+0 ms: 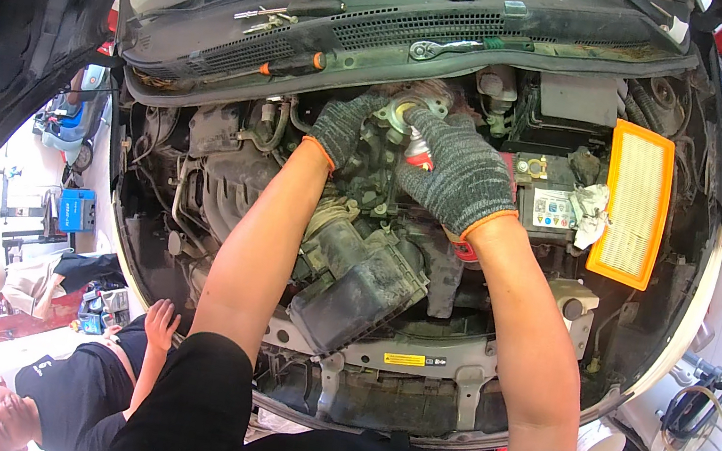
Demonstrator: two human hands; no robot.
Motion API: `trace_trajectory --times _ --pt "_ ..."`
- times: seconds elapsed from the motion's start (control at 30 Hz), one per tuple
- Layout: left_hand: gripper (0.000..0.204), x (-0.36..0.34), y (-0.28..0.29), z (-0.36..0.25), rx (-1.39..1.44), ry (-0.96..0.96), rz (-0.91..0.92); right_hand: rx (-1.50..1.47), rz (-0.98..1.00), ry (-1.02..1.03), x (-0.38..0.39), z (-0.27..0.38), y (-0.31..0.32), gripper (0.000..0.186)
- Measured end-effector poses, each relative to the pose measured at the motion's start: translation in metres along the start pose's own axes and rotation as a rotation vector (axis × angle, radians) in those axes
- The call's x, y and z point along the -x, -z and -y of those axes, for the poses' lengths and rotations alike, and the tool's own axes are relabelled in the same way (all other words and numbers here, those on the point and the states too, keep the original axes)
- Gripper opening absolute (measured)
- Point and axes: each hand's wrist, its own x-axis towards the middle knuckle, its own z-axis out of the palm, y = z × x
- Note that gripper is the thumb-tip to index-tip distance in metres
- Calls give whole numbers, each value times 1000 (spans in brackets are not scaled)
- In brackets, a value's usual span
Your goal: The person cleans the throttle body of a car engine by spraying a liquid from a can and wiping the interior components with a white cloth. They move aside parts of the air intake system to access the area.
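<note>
Both my hands wear dark grey knitted gloves with orange cuffs and meet over the back of the engine bay. My left hand [346, 127] is closed on the left side of a metal throttle body [435, 106], a silvery flanged part with a round opening. In my right hand [463, 174] is a red and white spray can [419, 151], mostly covered by the fingers. Its top is close to the metal part, with my index finger over it. Below my hands sits the black air filter box [359, 297]. The can's nozzle is hard to make out.
An orange-framed air filter [635, 204] leans at the right, beside the battery [549, 200] and a crumpled rag [588, 214]. A ratchet [445, 49] and an orange-black screwdriver [292, 64] lie along the windscreen cowl. Another person [82, 380] is at the lower left.
</note>
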Motion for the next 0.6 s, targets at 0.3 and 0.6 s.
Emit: trace_trajectory --times 0.3,0.6 --pt "30 2 0 -7 384 265 30 -2 -18 -56 -1 8 5 53" --pt "27 -5 -3 -31 647 502 -32 77 10 -127 3 0 9 58"
